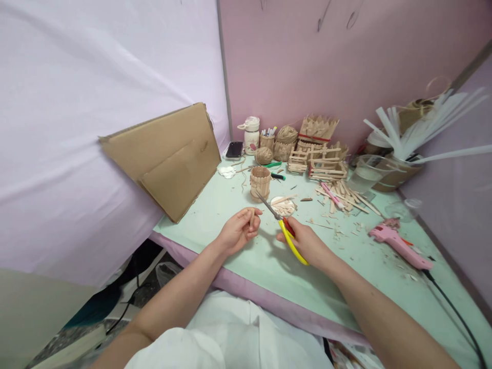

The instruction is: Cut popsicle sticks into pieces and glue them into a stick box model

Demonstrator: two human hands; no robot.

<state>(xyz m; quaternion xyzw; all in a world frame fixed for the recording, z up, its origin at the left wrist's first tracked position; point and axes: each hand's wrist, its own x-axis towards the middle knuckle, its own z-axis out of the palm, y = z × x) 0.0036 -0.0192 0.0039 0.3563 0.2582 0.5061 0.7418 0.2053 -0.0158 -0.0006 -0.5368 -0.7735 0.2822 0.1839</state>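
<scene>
My L hand (241, 230) pinches a short wood piece (252, 217), ctr of frame. R hand (303, 240) grips yellow-handled scissors (286, 229), tips by the stick-sided cup (260, 183).

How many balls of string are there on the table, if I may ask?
2. One ball lies in front of the pens; the other ball sits in a wooden holder, right of them. More may be hidden.
</scene>
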